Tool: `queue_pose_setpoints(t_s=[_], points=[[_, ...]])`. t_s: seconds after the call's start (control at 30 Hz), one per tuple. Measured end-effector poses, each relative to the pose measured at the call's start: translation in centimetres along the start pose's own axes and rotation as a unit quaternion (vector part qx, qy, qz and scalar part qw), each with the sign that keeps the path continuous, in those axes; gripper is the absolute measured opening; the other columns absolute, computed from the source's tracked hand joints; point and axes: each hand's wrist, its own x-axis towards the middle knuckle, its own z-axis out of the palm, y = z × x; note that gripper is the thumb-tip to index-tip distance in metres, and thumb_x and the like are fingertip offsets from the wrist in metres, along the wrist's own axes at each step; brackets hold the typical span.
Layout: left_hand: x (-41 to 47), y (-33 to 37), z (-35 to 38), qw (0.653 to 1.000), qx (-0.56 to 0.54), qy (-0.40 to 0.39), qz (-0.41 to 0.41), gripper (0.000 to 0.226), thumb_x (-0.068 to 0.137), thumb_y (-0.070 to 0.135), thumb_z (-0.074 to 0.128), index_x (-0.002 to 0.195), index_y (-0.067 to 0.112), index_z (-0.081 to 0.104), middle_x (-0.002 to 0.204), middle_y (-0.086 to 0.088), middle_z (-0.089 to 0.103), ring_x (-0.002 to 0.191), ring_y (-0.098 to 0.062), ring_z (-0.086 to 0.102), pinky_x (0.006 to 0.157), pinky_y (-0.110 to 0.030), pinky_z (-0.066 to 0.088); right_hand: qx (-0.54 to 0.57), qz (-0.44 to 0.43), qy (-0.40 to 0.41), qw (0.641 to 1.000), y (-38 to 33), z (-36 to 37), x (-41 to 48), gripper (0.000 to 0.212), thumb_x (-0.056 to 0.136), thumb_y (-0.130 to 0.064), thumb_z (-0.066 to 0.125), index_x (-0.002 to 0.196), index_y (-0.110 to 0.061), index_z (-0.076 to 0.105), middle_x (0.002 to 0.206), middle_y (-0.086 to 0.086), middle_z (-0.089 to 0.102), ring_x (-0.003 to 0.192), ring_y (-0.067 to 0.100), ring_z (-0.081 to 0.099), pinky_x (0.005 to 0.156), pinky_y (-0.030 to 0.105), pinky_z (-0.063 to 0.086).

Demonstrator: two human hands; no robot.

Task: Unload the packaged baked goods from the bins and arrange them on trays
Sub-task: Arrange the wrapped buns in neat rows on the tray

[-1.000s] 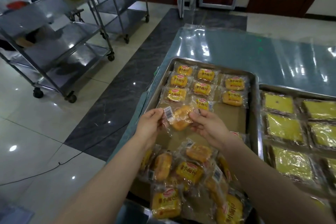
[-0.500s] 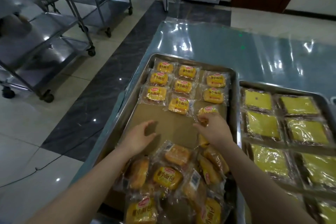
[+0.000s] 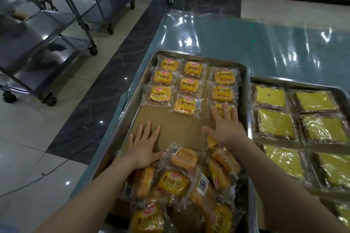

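Note:
A steel tray (image 3: 246, 100) lined with brown paper (image 3: 170, 130) holds packaged small breads. Several packs lie in neat rows at its far end (image 3: 186, 85). A loose heap of the same packs (image 3: 174, 182) fills the near end. My right hand (image 3: 226, 126) lies flat, fingers straight, pressing a bread pack (image 3: 220, 108) down at the end of the right column. My left hand (image 3: 144, 143) rests flat with spread fingers on the bare paper, its heel beside the heap, holding nothing.
A second steel tray (image 3: 303, 84) to the right holds flat yellow cakes in clear wrap (image 3: 275, 124). Both trays sit on a blue table under shiny plastic film (image 3: 246, 43). Wheeled steel racks (image 3: 47, 43) stand on the tiled floor at left.
One second ago both hands held a bread pack above the tray. The right hand has carried it to the right column and laid it down; the left hand dropped flat onto the paper.

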Motion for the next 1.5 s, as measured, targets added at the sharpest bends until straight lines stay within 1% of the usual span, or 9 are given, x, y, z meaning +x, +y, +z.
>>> queue_pose_setpoints(t_s=[0.13,0.23,0.33,0.6,0.77,0.9,1.13,1.3,1.5], points=[[-1.1,0.0,-2.0,0.998,-0.055,0.024,0.026,0.073,0.092,0.048,0.049,0.150,0.033,0.008,0.158,0.001,-0.010,0.144,-0.021,-0.007,0.115,-0.045,0.000,0.069,-0.006,0.065,0.995,-0.4,-0.1,-0.9,0.076,0.092,-0.059,0.040,0.150,-0.038,-0.003,0.157,0.002,-0.024,0.141,0.033,-0.024,0.114,0.053,0.000],[-3.1,-0.6,-2.4,0.988,-0.113,0.084,0.056,0.056,0.094,0.038,0.051,0.145,0.031,0.030,0.155,0.004,0.022,0.141,-0.016,0.021,0.115,-0.038,0.017,0.095,-0.024,0.189,0.977,0.0,0.3,-3.4,0.061,0.091,-0.046,0.053,0.145,-0.027,0.031,0.155,0.006,0.023,0.141,0.030,0.019,0.112,0.045,0.022],[-5.5,-1.5,-1.6,0.983,-0.142,0.098,0.068,0.045,0.092,0.036,0.054,0.136,0.034,0.045,0.142,0.007,0.046,0.127,-0.011,0.044,0.105,-0.032,0.036,0.105,-0.034,0.116,0.987,0.6,1.3,-6.1,0.049,0.086,-0.035,0.064,0.131,-0.022,0.052,0.127,0.004,0.055,0.110,0.022,0.054,0.092,0.035,0.045],[-8.2,-4.4,-0.2,0.988,-0.093,0.088,0.080,0.051,0.086,0.045,0.059,0.135,0.036,0.046,0.132,0.011,0.051,0.116,-0.008,0.048,0.101,-0.031,0.038,-0.054,0.040,0.017,0.998,-1.1,0.2,-7.2,0.036,0.077,-0.041,0.063,0.099,-0.013,0.057,0.096,0.007,0.056,0.105,0.032,0.049,0.082,0.037,0.042],[-8.4,-4.8,0.3,0.980,-0.087,0.161,0.077,0.019,0.083,0.027,0.068,0.097,0.036,0.059,0.099,0.017,0.055,0.091,-0.002,0.053,0.082,-0.024,0.046,-0.060,-0.012,0.132,0.989,-1.7,1.6,-7.8,0.053,0.087,-0.027,0.057,0.138,-0.023,0.042,0.139,0.006,0.045,0.127,0.032,0.037,0.099,0.043,0.039],[-8.0,-4.0,-0.2,0.956,-0.150,0.246,0.052,0.022,0.087,0.019,0.060,0.076,0.036,0.052,0.085,0.016,0.054,0.078,0.000,0.053,0.064,-0.014,0.038,-0.082,-0.073,0.142,0.984,-1.4,2.7,-7.6,0.046,0.093,-0.023,0.050,0.138,-0.032,0.046,0.135,0.004,0.047,0.123,0.028,0.042,0.097,0.040,0.042],[-6.3,-1.7,-5.0,0.865,-0.410,0.287,0.016,0.020,0.095,0.008,0.048,0.091,0.022,0.061,0.086,0.012,0.065,0.076,0.000,0.060,0.057,-0.011,0.043,-0.065,-0.015,0.185,0.980,-1.8,2.1,-7.8,0.048,0.092,-0.024,0.049,0.140,-0.024,0.045,0.141,0.006,0.044,0.127,0.029,0.037,0.104,0.040,0.037],[-5.7,0.6,-7.1,0.707,-0.691,0.123,0.094,0.026,0.095,0.004,0.038,0.110,0.012,0.058,0.105,-0.005,0.071,0.091,-0.015,0.067,0.067,-0.026,0.054,0.171,-0.099,0.111,0.974,-7.4,0.1,-8.4,0.048,0.093,-0.041,0.053,0.138,-0.028,0.045,0.131,-0.006,0.054,0.101,0.008,0.055,0.085,0.026,0.047],[-4.5,2.3,-7.2,0.666,-0.726,0.080,0.151,0.030,0.093,0.006,0.043,0.120,0.009,0.056,0.120,-0.008,0.065,0.091,-0.015,0.066,0.070,-0.029,0.053,0.576,-0.057,-0.089,0.811,-12.6,1.0,-8.4,0.040,0.089,-0.030,0.064,0.125,-0.016,0.052,0.111,0.004,0.068,0.092,0.019,0.069,0.079,0.037,0.056]])
